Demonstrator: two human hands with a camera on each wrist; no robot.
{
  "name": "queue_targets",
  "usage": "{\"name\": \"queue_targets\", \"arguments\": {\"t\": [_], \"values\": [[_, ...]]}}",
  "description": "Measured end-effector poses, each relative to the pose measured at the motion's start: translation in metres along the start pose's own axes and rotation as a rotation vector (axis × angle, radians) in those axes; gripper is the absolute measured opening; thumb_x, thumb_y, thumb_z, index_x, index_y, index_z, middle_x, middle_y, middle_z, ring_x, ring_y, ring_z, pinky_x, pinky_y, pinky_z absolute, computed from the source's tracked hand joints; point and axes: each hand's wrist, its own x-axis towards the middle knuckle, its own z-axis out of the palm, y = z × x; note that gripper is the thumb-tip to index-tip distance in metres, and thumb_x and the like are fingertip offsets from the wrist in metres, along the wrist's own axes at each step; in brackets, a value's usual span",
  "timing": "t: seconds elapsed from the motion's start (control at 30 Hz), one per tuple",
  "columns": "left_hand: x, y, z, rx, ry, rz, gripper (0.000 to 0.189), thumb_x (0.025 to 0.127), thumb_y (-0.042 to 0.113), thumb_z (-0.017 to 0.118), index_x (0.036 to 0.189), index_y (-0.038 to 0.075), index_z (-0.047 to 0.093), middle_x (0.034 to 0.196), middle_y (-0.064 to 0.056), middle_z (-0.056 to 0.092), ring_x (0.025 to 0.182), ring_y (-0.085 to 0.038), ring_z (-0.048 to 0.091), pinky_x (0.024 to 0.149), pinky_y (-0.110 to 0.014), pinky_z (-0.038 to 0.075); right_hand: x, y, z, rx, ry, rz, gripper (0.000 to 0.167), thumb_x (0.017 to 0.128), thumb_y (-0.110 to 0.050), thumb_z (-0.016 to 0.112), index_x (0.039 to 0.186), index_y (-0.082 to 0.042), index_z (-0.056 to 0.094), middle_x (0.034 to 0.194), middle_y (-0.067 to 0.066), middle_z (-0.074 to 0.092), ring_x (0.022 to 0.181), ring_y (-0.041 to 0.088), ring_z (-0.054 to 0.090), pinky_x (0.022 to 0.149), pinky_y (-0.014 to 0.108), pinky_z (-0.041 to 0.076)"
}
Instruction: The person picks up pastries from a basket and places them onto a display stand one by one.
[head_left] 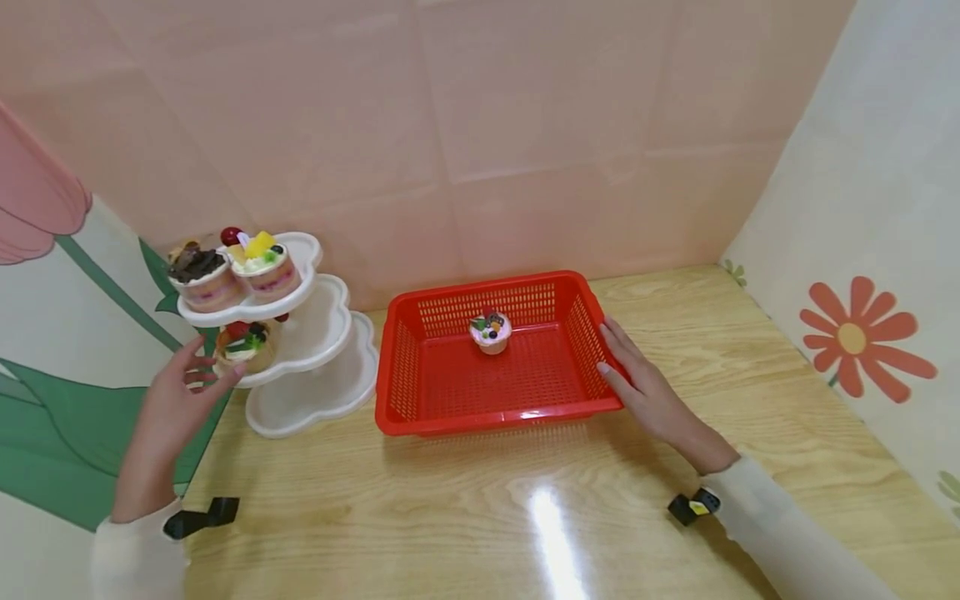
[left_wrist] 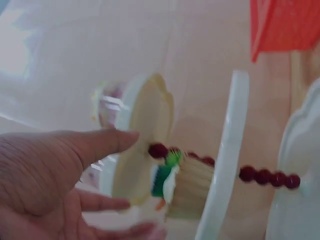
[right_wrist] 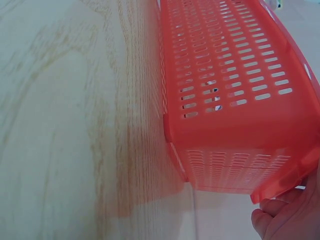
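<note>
My left hand (head_left: 180,393) reaches beside the middle tier of a white three-tier stand (head_left: 311,325), thumb and fingers spread around a fruit-topped cupcake (head_left: 246,348). In the left wrist view, a gap shows between the fingertips and this cupcake (left_wrist: 190,187). My right hand (head_left: 647,392) grips the right rim of a red plastic basket (head_left: 495,417); the right wrist view shows curled fingers (right_wrist: 270,210) at the rim. A small cupcake (head_left: 491,333) with pink cream and fruit sits inside the basket.
On the stand's top tier are a chocolate-topped dessert cup (head_left: 206,287) and a fruit-topped dessert cup (head_left: 267,275). Red beads (left_wrist: 270,177) form the stand's post. Behind the wooden table (head_left: 450,517) rises a pink backdrop (head_left: 525,150); a flower-printed wall (head_left: 885,217) stands to the right.
</note>
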Motion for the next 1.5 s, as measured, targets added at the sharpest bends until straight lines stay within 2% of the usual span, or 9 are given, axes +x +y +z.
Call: {"name": "queue_targets", "arguments": {"t": [0.23,0.33,0.47,0.67,0.83,0.97,1.2,1.33,1.5], "values": [[-0.017,0.013,0.002,0.004,0.086,0.013,0.086,0.098,0.043,0.058,0.157,-0.001,0.015,0.135,-0.039,0.038,0.114,-0.055,0.048,0.09,-0.065,0.046,0.001,-0.003,-0.001,-0.006,0.008,0.004,0.062,0.105,-0.028,0.048,0.159,-0.019,0.019,0.168,-0.002,0.01,0.153,0.033,0.016,0.109,0.066,0.033],[-0.021,0.018,0.003,-0.018,0.091,0.043,0.084,0.097,0.039,0.061,0.157,-0.001,0.017,0.134,-0.037,0.043,0.112,-0.05,0.052,0.087,-0.033,0.053,0.002,-0.004,-0.002,-0.005,0.01,-0.008,0.063,0.104,-0.025,0.05,0.159,-0.017,0.02,0.168,-0.001,0.01,0.153,0.033,0.016,0.112,0.066,0.03],[-0.024,0.023,0.006,-0.075,0.075,0.072,0.08,0.096,0.035,0.064,0.157,0.005,0.023,0.136,-0.03,0.048,0.109,-0.031,0.054,0.071,-0.001,0.039,0.002,-0.003,-0.003,-0.004,0.014,-0.01,0.062,0.105,-0.026,0.049,0.159,-0.017,0.021,0.168,-0.003,0.01,0.153,0.033,0.017,0.112,0.067,0.03],[-0.028,0.032,0.011,-0.124,0.025,0.1,0.076,0.096,0.034,0.065,0.158,0.012,0.026,0.135,-0.024,0.05,0.101,0.005,0.047,0.074,0.0,0.04,0.002,-0.002,-0.001,0.003,0.013,-0.011,0.062,0.105,-0.027,0.049,0.159,-0.017,0.021,0.168,0.004,0.011,0.153,0.034,0.017,0.11,0.068,0.031],[-0.027,0.042,0.018,-0.194,-0.048,0.168,0.068,0.098,0.026,0.064,0.155,0.01,0.032,0.129,-0.009,0.056,0.101,0.013,0.051,0.077,-0.003,0.045,0.002,-0.003,-0.002,-0.003,0.015,-0.009,0.062,0.105,-0.026,0.049,0.159,-0.017,0.021,0.168,0.001,0.011,0.153,0.033,0.017,0.111,0.067,0.03],[-0.024,0.052,0.024,-0.246,-0.094,0.215,0.067,0.097,0.02,0.065,0.155,0.012,0.032,0.121,0.01,0.056,0.101,0.012,0.055,0.078,-0.006,0.048,0.002,-0.002,-0.002,-0.006,0.016,-0.01,0.062,0.105,-0.026,0.049,0.159,-0.016,0.021,0.168,-0.002,0.01,0.154,0.032,0.016,0.112,0.066,0.029],[-0.014,0.078,0.043,-0.29,-0.234,0.235,0.067,0.098,0.025,0.064,0.156,0.015,0.031,0.137,-0.02,0.053,0.113,-0.014,0.06,0.085,-0.009,0.049,0.002,-0.002,-0.002,-0.006,0.014,-0.004,0.062,0.105,-0.027,0.049,0.159,-0.016,0.021,0.168,-0.004,0.01,0.154,0.03,0.015,0.113,0.066,0.028],[-0.005,0.091,0.057,-0.317,-0.29,0.271,0.064,0.097,0.023,0.066,0.153,0.013,0.037,0.135,-0.021,0.056,0.119,-0.036,0.058,0.087,-0.014,0.051,0.002,-0.003,-0.002,-0.005,0.013,-0.005,0.062,0.105,-0.027,0.049,0.159,-0.015,0.021,0.168,-0.003,0.01,0.154,0.032,0.016,0.112,0.066,0.029],[0.011,0.107,0.072,-0.284,-0.323,0.301,0.063,0.094,0.03,0.069,0.149,0.016,0.043,0.131,-0.016,0.06,0.119,-0.032,0.061,0.095,-0.034,0.056,0.001,-0.002,-0.001,0.0,0.013,-0.001,0.062,0.104,-0.022,0.05,0.159,-0.016,0.021,0.168,-0.002,0.009,0.153,0.034,0.017,0.109,0.065,0.034]]}}
